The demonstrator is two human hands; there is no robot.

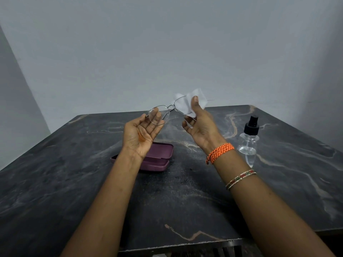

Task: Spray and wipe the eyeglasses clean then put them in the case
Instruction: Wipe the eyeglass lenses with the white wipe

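Wire-rimmed eyeglasses [168, 112] held aloft — purple case [148, 160] open below.

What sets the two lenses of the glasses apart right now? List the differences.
The lens on the right of the eyeglasses is covered by the white cloth, pinched onto it by the right hand; the lens on the left is bare, with only the left hand holding it at its edge. The clothed lens sits higher, the bare one lower. Both share one thin metal frame, held above the table.

Case [148, 160] left, spray bottle [248, 141] right, on table [55, 182].
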